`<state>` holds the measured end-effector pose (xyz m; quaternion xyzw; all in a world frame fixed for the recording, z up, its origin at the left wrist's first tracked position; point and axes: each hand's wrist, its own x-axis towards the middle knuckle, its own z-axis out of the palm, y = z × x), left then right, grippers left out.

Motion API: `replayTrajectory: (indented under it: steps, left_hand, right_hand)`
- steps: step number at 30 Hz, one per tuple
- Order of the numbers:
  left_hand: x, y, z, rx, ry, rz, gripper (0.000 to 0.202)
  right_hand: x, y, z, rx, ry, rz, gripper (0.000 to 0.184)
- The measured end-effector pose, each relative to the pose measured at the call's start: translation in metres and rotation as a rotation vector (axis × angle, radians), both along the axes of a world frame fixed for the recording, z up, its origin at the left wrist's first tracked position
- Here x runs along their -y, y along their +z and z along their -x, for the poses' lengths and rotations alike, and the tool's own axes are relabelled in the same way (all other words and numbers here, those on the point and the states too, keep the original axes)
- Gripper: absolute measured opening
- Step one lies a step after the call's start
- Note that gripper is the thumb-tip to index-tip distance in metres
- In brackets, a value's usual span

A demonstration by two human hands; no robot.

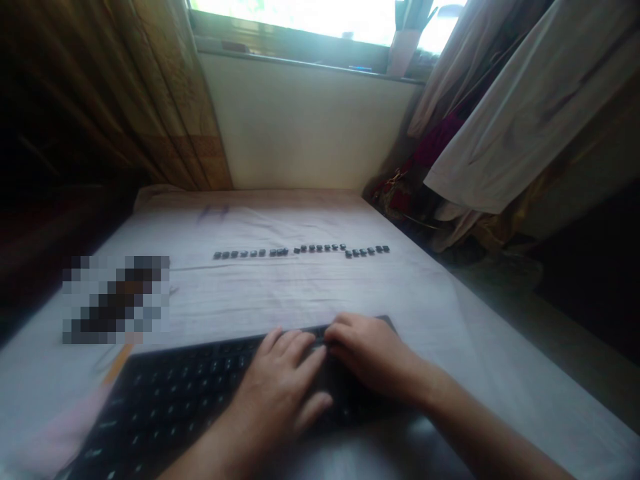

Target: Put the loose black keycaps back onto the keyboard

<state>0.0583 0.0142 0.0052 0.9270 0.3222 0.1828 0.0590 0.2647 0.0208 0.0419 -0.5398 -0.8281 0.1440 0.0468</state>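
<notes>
A black keyboard [170, 393] lies at a slant across the lower part of the head view. My left hand [283, 373] rests over its middle, palm down, with the fingers stretched forward and the thumb apart. Close beside it, my right hand [367, 347] is at the keyboard's far edge, its fingers curled and pressed together. Whatever those fingers hold, if anything, is hidden. Beyond the keyboard, small dark keycaps [320, 248] form a broken row on the pale sheet. Motion blur softens both hands, and they cover part of the keys.
A whitish sheet [430, 300] covers the surface. At the left are a pixelated patch [117, 300], an orange strip [119, 363] and a pink cloth [65, 433]. A curtain [165, 100] hangs at the back left, hanging clothes [520, 113] at the right, below a bright window [300, 20].
</notes>
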Motion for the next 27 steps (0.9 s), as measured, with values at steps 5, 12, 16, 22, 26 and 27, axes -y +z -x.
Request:
replayTrajectory:
  steps: [5,12,16,22,26,27]
  left_hand:
    - [-0.001,-0.001,0.000,0.014,-0.015,0.002,0.046]
    - [-0.001,0.000,0.001,-0.004,-0.012,0.015,0.046]
    - [0.000,0.000,0.001,-0.002,-0.013,-0.003,0.047]
    - [0.000,-0.001,0.001,0.004,-0.010,0.002,0.045]
    - [-0.001,-0.001,0.000,0.010,-0.014,-0.007,0.045]
    - [-0.001,0.000,0.000,0.009,-0.018,-0.006,0.046]
  right_hand:
    - [0.001,0.002,0.003,0.013,-0.009,0.006,0.016]
    - [-0.001,0.000,0.002,0.003,-0.024,0.022,0.019]
    - [-0.002,-0.003,-0.001,-0.083,-0.050,0.019,0.018]
    - [-0.011,-0.001,-0.012,-0.211,-0.122,0.102,0.015]
    - [-0.015,0.001,-0.014,-0.228,-0.210,0.127,0.012]
    - [-0.015,0.001,-0.013,-0.231,-0.220,0.136,0.011]
